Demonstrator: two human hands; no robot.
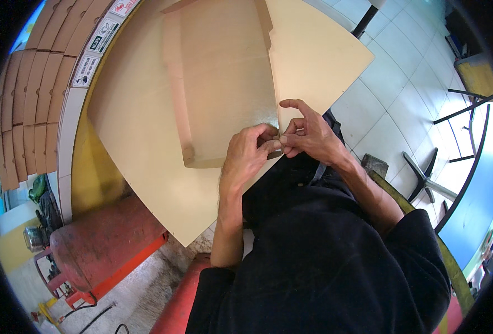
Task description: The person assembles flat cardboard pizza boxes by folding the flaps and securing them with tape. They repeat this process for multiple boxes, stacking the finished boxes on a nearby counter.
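Note:
A shallow cardboard box with low folded sides lies open on a cream board. Its near-left corner stands squared up, with a side wall and the near wall meeting there. At the near-right corner my left hand grips the box wall, thumb and fingers closed on it from the inside. My right hand meets it there, thumb and fingers pinching the same corner while its index finger sticks out, raised. The fingertips of both hands nearly touch and hide most of that corner.
Stacks of brown cardboard boxes stand at the far left behind a counter edge bearing labels. A red tank lies below left. Right of the board are a tiled floor, a star-shaped chair base and a blue tabletop.

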